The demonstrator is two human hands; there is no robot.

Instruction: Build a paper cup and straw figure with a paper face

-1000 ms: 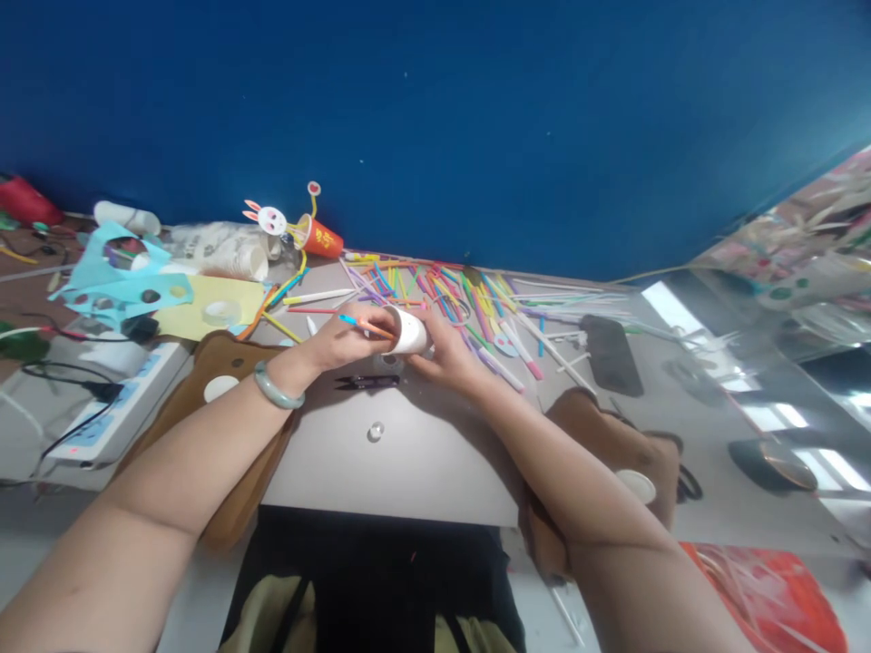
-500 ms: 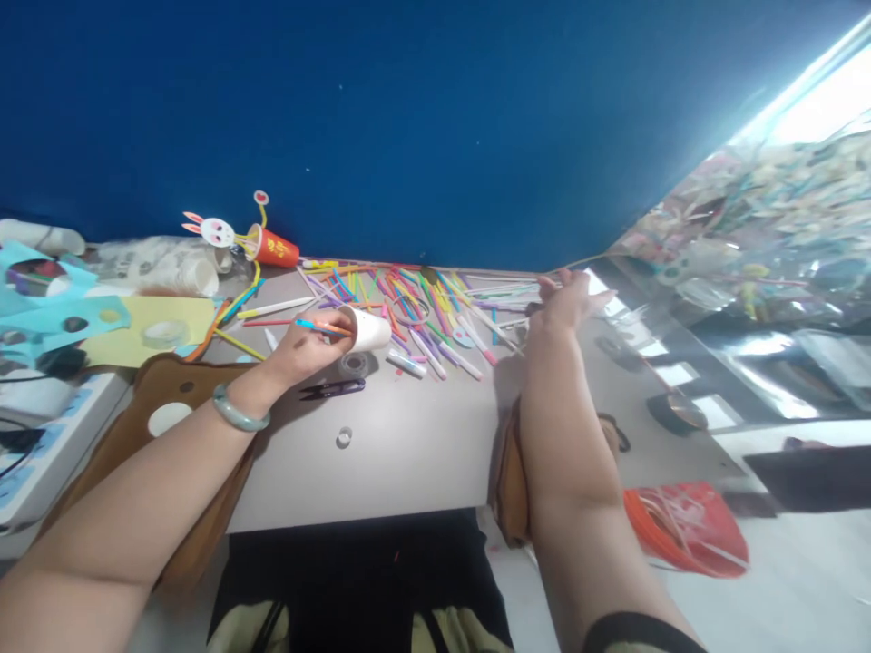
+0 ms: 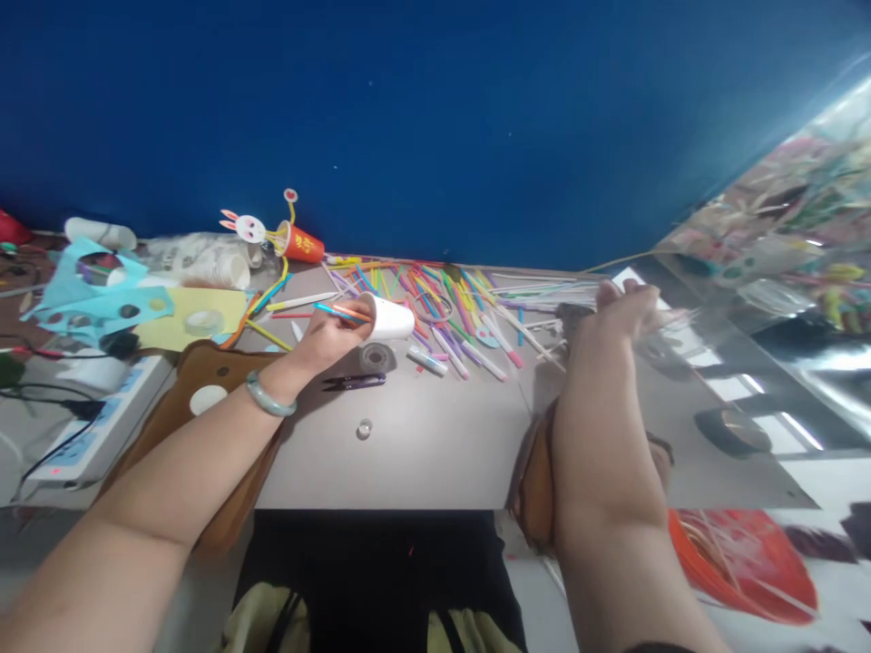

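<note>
My left hand [image 3: 333,336] is closed around a white paper cup [image 3: 393,319] tilted on its side, its mouth toward my fingers. A thin blue stick [image 3: 327,310] and an orange one [image 3: 350,313] lie along the same hand and reach into the cup's mouth. Below the cup are a roll of clear tape [image 3: 376,357] and dark thread snips [image 3: 354,382]. Far to the right, my right hand [image 3: 626,308] is stretched out with its fingers apart, slightly blurred, near a white card [image 3: 627,277]. I see nothing in it.
Colourful pipe cleaners and markers [image 3: 469,317] cover the back of the table [image 3: 422,453]. A red cup figure with a rabbit face [image 3: 250,229] lies at the back left, near cut blue foam [image 3: 102,299]. A power strip [image 3: 109,426] is at left, an orange-red bag [image 3: 748,562] at lower right.
The view has swung, so the table things appear shifted to the right. My right hand has reached farther right, past the white sticks. My left hand still holds the cup.
</note>
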